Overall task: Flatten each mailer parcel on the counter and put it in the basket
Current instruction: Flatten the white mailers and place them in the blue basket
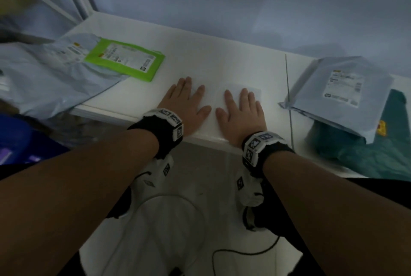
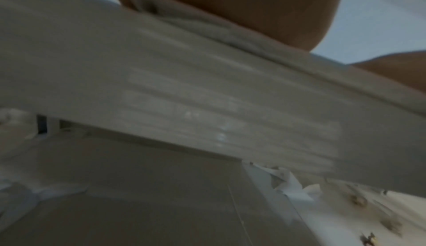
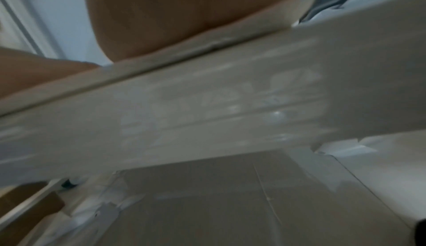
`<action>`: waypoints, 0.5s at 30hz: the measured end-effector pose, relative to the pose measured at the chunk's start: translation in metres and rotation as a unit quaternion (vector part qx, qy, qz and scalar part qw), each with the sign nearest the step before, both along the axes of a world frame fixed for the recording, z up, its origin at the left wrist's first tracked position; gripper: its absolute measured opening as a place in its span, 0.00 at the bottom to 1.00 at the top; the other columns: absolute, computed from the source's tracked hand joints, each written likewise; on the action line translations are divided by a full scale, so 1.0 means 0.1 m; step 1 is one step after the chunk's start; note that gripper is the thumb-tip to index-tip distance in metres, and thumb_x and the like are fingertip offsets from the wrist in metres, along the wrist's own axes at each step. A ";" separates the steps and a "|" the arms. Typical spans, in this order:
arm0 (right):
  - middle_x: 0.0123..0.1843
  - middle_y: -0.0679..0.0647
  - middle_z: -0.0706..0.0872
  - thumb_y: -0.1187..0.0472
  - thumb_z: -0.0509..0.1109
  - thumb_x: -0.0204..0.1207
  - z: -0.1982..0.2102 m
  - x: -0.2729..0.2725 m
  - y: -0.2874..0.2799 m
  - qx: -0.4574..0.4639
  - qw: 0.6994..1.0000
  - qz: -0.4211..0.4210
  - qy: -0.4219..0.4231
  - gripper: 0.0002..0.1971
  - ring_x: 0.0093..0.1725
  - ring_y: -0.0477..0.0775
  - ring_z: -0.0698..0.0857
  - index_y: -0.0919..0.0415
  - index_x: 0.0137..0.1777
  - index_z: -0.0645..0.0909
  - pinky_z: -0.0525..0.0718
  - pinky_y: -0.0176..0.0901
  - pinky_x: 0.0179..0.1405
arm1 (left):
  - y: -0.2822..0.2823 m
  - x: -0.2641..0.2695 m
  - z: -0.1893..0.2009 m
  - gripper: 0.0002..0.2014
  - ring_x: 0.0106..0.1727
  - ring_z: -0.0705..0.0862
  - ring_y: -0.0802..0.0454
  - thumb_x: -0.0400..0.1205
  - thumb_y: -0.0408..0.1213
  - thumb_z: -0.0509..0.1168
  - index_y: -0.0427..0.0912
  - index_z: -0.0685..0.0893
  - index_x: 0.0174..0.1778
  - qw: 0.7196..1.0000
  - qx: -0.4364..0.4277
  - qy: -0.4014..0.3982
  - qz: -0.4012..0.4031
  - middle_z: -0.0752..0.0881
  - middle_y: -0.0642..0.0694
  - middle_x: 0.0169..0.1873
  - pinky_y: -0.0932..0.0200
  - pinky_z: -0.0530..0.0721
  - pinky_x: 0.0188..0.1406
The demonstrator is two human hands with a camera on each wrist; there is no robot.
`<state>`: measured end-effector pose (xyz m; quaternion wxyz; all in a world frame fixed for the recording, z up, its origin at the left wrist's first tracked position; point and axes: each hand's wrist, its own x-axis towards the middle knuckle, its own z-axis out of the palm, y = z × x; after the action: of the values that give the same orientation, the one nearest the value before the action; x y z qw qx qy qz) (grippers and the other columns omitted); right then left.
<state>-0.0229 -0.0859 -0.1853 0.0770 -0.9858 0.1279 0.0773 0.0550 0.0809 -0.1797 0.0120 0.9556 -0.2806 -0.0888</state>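
Far left, a large pale grey mailer [image 1: 44,79] droops over the counter [image 1: 222,64] edge; a green mailer [image 1: 131,62] lies on it. Centre, near edge: left hand [image 1: 184,106] and right hand [image 1: 241,111] side by side, palms down, fingers straight, flat on a white mailer [image 1: 211,97] on the counter. Right, a grey labelled mailer [image 1: 338,95] overlaps a teal parcel [image 1: 378,153]. Basket not seen. Wrist views blurred.

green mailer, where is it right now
In the head view the green mailer lies on the counter at far left, overlapping a grey mailer, left of the left hand.
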 end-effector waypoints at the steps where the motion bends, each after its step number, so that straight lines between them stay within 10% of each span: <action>1: 0.88 0.61 0.38 0.33 0.37 0.82 -0.01 0.00 0.00 -0.002 1.000 -0.001 0.001 0.35 0.87 0.62 0.40 0.44 0.87 0.40 0.39 0.57 0.85 | 0.00 0.00 -0.01 0.35 0.85 0.39 0.43 0.84 0.63 0.39 0.51 0.41 0.85 1.000 0.001 0.004 0.002 0.39 0.39 0.84 0.47 0.41 0.84; 15: 0.88 0.62 0.37 0.29 0.38 0.80 -0.01 -0.09 -0.07 0.008 1.000 -0.003 -0.001 0.35 0.87 0.61 0.40 0.38 0.86 0.39 0.41 0.56 0.85 | 0.02 0.06 -0.04 0.37 0.85 0.38 0.44 0.81 0.68 0.40 0.59 0.39 0.84 1.000 0.013 0.023 -0.007 0.36 0.42 0.84 0.47 0.40 0.83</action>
<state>-0.0318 -0.0932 -0.1864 0.0853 -0.9848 0.1297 0.0773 0.0615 0.0830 -0.1835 0.0052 0.9514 -0.2857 -0.1149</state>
